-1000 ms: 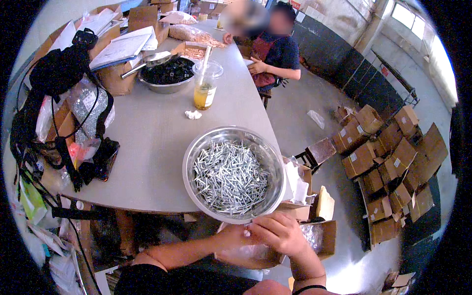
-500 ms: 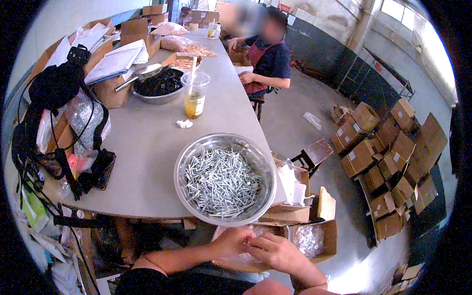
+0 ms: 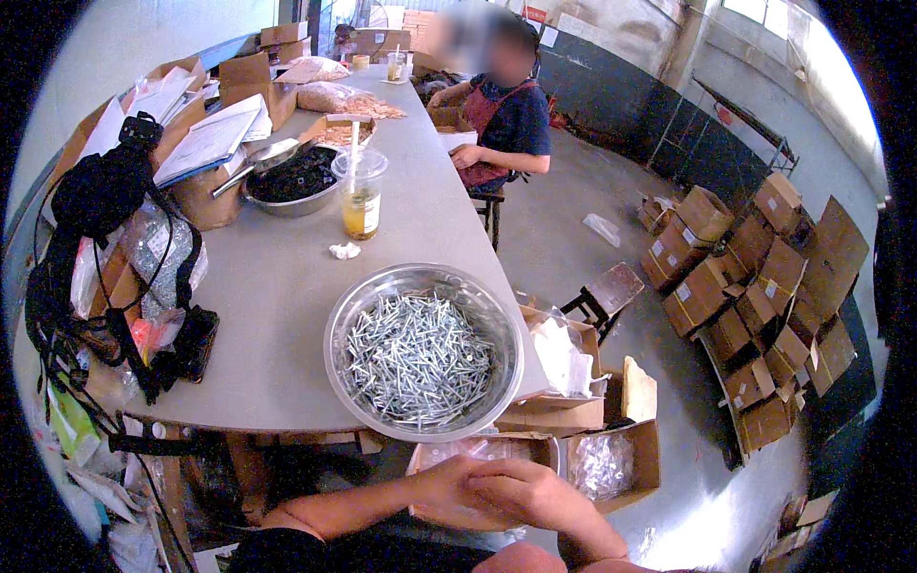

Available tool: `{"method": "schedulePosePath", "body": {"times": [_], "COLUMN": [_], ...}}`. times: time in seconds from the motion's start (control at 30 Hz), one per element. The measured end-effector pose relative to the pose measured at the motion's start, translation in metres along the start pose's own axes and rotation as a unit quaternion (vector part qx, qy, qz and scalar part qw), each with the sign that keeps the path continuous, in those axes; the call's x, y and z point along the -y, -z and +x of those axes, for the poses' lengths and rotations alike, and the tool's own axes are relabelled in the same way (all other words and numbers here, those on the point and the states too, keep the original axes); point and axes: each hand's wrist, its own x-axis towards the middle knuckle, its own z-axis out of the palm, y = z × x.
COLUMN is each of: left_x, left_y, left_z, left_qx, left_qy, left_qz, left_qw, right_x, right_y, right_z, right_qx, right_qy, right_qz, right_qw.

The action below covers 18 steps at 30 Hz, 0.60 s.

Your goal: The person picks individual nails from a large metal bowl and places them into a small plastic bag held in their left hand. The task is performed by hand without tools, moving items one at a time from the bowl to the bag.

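Note:
My left hand and my right hand are brought together just in front of the table's near edge, fingers curled and touching. Whatever lies between them is hidden by the fingers. Under them stands an open cardboard box with clear plastic inside, partly covered by my hands. Just beyond, at the table corner, a wide steel bowl holds a heap of silvery screws or nails.
Beside the near box, another carton holds clear plastic bags. On the table stand a drink cup, a bowl of black parts and black straps. A co-worker sits along the right edge. Cartons are stacked at right.
My hands have closed more tightly together, the right now lying over the left's fingers. The whole view has shifted slightly, moving the table and bowl a little left.

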Motion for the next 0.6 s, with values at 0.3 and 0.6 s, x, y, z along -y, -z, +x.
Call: {"method": "schedulePosePath", "body": {"times": [0.3, 0.6], "left_x": [-0.001, -0.014], "left_y": [-0.009, -0.006], "left_z": [-0.003, 0.004], "left_qx": [-0.056, -0.235], "left_qy": [-0.073, -0.148], "left_qz": [0.015, 0.203], "left_qw": [0.996, 0.939], "right_x": [-0.005, -0.021], "right_y": [-0.011, -0.021], "right_z": [-0.01, -0.03], "right_qx": [-0.032, -0.162], "right_qy": [-0.051, -0.15], "right_qz": [0.027, 0.0], "right_qw": [0.998, 0.975]}}
